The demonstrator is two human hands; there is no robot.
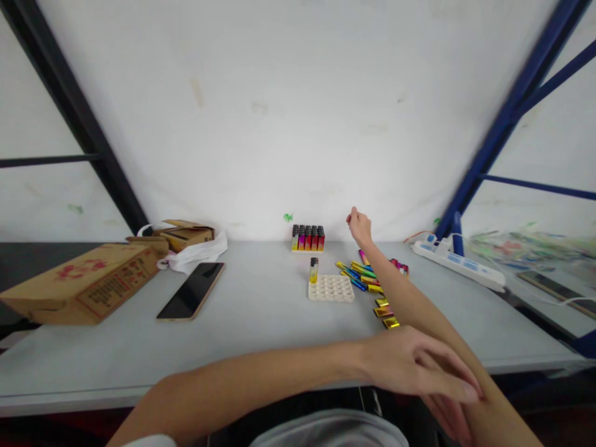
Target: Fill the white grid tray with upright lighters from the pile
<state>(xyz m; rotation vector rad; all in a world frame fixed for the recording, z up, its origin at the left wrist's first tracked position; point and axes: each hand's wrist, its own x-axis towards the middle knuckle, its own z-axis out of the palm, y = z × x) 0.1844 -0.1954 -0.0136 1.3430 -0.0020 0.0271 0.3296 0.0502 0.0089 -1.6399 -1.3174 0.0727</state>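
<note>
My left hand (431, 369) reaches across in front of me, its fingers stretched out and resting on my right forearm (433, 316). Raised over the back of the table, my right hand (360, 226) is curled into a loose fist with nothing visible in it. Below my right arm lies a scattered group of shiny coloured lighters (361, 273), partly hidden by the forearm. To their left is a white tray with holes (331, 297). One yellow lighter (313, 271) stands upright at its back left corner. Behind, near the wall, several lighters (308, 239) stand packed in rows.
On the left are a brown cardboard box (88, 279), a smaller opened box (186, 236), a white plastic bag (198, 253) and a smartphone (192, 292). A white power strip (459, 264) lies at the right, beside a blue metal frame (493, 136).
</note>
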